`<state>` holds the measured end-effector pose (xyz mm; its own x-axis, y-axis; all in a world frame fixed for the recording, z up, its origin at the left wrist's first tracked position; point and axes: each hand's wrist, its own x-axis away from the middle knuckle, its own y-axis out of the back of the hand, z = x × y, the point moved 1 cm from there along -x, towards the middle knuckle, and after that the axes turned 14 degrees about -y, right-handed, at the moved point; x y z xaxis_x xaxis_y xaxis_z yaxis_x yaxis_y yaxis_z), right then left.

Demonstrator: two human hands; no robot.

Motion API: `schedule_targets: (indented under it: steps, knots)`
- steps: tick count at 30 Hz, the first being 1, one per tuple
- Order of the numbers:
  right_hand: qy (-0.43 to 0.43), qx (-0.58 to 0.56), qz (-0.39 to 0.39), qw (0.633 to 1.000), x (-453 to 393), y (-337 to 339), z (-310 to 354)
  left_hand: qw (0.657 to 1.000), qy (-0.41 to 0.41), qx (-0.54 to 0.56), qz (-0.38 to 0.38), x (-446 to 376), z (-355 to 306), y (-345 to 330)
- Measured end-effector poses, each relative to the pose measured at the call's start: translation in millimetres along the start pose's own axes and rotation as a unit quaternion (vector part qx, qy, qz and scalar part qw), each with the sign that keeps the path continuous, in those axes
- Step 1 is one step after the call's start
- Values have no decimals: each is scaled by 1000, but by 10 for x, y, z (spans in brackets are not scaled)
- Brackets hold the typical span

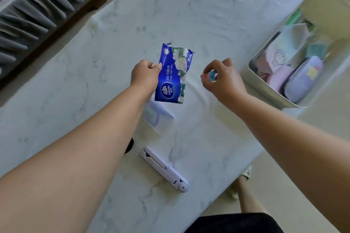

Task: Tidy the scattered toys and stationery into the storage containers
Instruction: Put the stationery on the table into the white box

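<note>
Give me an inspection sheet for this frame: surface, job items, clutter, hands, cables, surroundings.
Surface: marble-pattern table, white with grey veins.
Job's things: blue tissue pack held up off the table; small blue piece, too small to identify; white storage bin at the table's right edge, holding a lilac case, a pink item and papers.
Clutter: folded white stand lying flat near the front edge; clear plastic sleeve partly under the left forearm; dark object mostly hidden by that arm.
Hands: left hand grips the tissue pack by its edge; right hand pinches the small blue piece.
Cables: nothing seen.
Surroundings: grey cushioned furniture at far left; pale floor; a sandalled foot at lower right.
</note>
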<state>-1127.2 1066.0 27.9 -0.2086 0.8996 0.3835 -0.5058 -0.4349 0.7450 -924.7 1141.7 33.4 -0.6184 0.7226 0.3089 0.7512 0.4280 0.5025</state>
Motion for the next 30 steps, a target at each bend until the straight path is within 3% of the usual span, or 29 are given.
schedule_targets:
  steps: [5,9,14,17,19,21,24,26,28,30]
  knots:
    - [-16,-58,-97,993,-184,671,-204,997,-25,71,-5,-70,-654,-572]
    - [-75,-74,-166,980,-443,1429,-798,992,-74,98,31,15,-1390,-1405]
    - [-185,-21,-119,975,-638,1956,-1404,990,-112,48,75,130,-1917,-2207]
    - [-188,-121,-93,970,-762,2102,-1585,988,-123,-7,92,125,-2072,-2583]
    - [-189,-193,-18,963,-801,2102,-1578,989,-116,-35,84,85,-2116,-2769]
    - [-199,-193,48,960,-833,2107,-1592,993,-86,-42,63,51,-2157,-2947]
    - [-247,-227,87,938,-899,2079,-1651,998,-36,-36,44,-24,-2178,-3129]
    - [-270,-299,97,910,-969,2076,-1703,998,35,39,27,-63,-2195,-3245]
    - [-275,-366,64,887,-1062,2074,-1739,982,117,142,38,-40,-2246,-3339]
    - [-273,-374,-12,886,-1166,2121,-1774,965,154,198,79,43,-2336,-3393]
